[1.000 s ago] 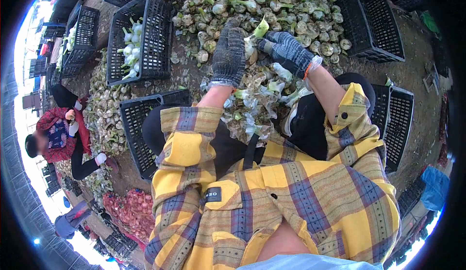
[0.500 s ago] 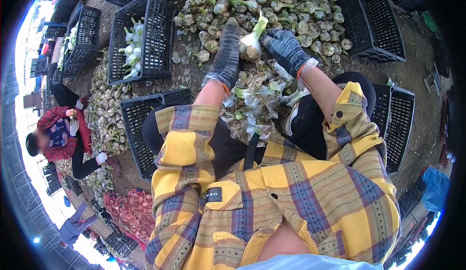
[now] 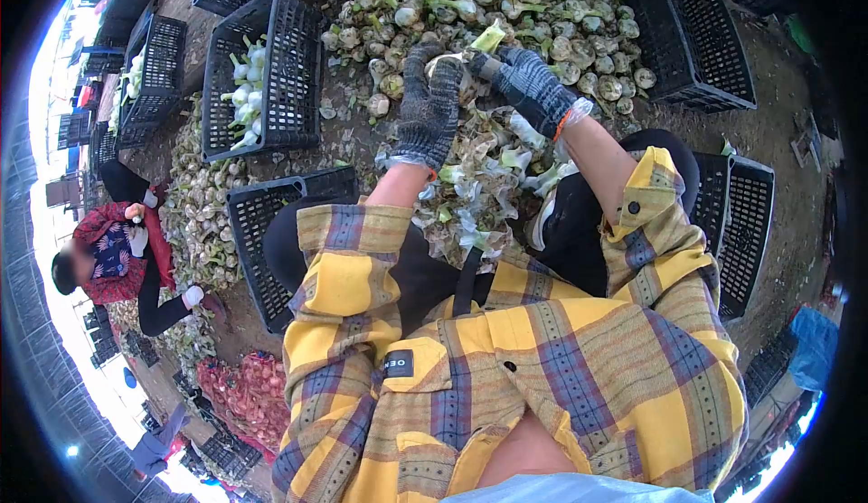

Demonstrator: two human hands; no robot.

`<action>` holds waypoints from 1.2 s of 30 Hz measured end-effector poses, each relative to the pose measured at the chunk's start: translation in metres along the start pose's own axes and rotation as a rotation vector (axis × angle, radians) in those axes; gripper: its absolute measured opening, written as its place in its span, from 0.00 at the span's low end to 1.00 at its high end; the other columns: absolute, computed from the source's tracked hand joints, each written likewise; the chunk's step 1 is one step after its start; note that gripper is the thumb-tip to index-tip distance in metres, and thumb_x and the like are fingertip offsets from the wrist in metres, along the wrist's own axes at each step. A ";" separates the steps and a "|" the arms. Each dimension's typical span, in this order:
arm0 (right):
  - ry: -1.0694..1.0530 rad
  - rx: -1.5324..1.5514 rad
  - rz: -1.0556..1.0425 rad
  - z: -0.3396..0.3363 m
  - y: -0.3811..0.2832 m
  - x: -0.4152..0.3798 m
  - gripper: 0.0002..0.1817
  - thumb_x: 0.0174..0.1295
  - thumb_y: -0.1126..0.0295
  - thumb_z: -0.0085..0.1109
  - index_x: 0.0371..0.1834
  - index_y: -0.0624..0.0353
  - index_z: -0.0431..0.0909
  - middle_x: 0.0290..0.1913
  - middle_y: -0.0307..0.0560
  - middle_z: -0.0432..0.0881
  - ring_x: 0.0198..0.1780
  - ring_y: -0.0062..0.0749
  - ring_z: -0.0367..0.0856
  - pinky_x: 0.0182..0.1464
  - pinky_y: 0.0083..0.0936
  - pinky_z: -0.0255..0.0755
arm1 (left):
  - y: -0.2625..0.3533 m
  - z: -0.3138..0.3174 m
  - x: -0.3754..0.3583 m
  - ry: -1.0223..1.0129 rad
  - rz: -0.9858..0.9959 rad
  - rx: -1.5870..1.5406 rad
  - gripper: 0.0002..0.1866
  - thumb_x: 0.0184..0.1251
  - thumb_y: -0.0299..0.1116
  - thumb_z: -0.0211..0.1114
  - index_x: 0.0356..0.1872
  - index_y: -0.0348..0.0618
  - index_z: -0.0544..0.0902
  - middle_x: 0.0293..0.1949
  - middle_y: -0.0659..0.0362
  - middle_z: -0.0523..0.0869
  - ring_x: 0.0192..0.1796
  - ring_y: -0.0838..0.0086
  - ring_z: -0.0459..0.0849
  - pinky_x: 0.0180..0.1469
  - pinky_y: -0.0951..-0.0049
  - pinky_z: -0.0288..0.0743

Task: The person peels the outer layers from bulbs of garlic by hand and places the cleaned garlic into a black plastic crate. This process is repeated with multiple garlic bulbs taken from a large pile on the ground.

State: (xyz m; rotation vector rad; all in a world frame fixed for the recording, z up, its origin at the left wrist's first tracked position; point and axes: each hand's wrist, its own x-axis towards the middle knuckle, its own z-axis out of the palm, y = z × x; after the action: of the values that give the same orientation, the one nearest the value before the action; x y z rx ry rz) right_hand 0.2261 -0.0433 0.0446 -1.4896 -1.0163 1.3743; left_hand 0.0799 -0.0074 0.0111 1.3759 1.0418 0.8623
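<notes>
In the head view my left hand [image 3: 429,105], in a grey knitted glove, has its fingers wrapped round a garlic bulb [image 3: 445,62], which is mostly hidden. The bulb's cut green stem [image 3: 489,37] points up and right between the hands. My right hand [image 3: 532,90], gloved the same way, is closed at the stem side of the bulb; what its fingers pinch is too small to make out. Below both hands lies a heap of peeled skins and leaves [image 3: 475,187]. A large pile of untrimmed garlic [image 3: 561,15] spreads just beyond them.
A black crate [image 3: 305,96] with white bulbs stands at the upper left. Other crates are at the upper right [image 3: 714,51], beside my left knee [image 3: 262,259] and my right knee [image 3: 746,232]. A co-worker [image 3: 117,250] sits at the far left by more garlic.
My left hand has turned and closed over the bulb, which was upright and in plain view between the hands. My right hand has shifted slightly, and its fingers have drawn in by the stem.
</notes>
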 end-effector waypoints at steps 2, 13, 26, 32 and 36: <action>-0.021 -0.259 -0.071 -0.005 0.003 0.004 0.23 0.59 0.53 0.51 0.40 0.66 0.75 0.30 0.49 0.79 0.27 0.27 0.75 0.32 0.27 0.70 | -0.001 -0.001 -0.002 0.031 0.011 0.089 0.20 0.66 0.44 0.49 0.52 0.42 0.66 0.45 0.53 0.74 0.46 0.71 0.73 0.51 0.72 0.65; 0.067 -0.572 -0.305 -0.005 0.024 0.009 0.13 0.55 0.69 0.50 0.36 0.69 0.74 0.28 0.51 0.78 0.29 0.30 0.76 0.34 0.28 0.70 | 0.005 0.000 0.002 0.009 -0.320 -0.257 0.21 0.64 0.52 0.46 0.46 0.46 0.70 0.37 0.57 0.77 0.31 0.73 0.78 0.28 0.74 0.76; 0.225 -0.385 -0.239 -0.009 0.036 0.016 0.20 0.53 0.59 0.52 0.38 0.68 0.75 0.32 0.61 0.79 0.33 0.48 0.78 0.38 0.34 0.70 | 0.005 -0.009 0.005 -0.172 -0.562 -0.652 0.26 0.60 0.54 0.53 0.47 0.42 0.69 0.34 0.54 0.77 0.32 0.69 0.80 0.29 0.75 0.78; 0.213 -0.282 -0.192 -0.006 0.038 0.016 0.16 0.57 0.65 0.51 0.43 0.67 0.74 0.29 0.46 0.79 0.26 0.23 0.74 0.32 0.21 0.69 | 0.000 0.006 -0.007 -0.042 -0.386 -0.441 0.25 0.61 0.53 0.51 0.48 0.43 0.69 0.37 0.52 0.78 0.32 0.67 0.80 0.32 0.71 0.80; 0.121 -0.148 -0.159 -0.007 0.026 0.009 0.16 0.58 0.63 0.49 0.39 0.69 0.73 0.30 0.51 0.79 0.32 0.33 0.77 0.36 0.28 0.70 | 0.006 -0.012 0.000 -0.189 -0.489 -0.654 0.23 0.59 0.50 0.55 0.47 0.43 0.71 0.36 0.54 0.79 0.33 0.71 0.80 0.33 0.73 0.79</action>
State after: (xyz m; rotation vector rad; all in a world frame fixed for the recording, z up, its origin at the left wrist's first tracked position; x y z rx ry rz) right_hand 0.2340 -0.0437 0.0172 -1.5443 -1.1528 1.1039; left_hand 0.0690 -0.0029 0.0180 0.5988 0.7960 0.6088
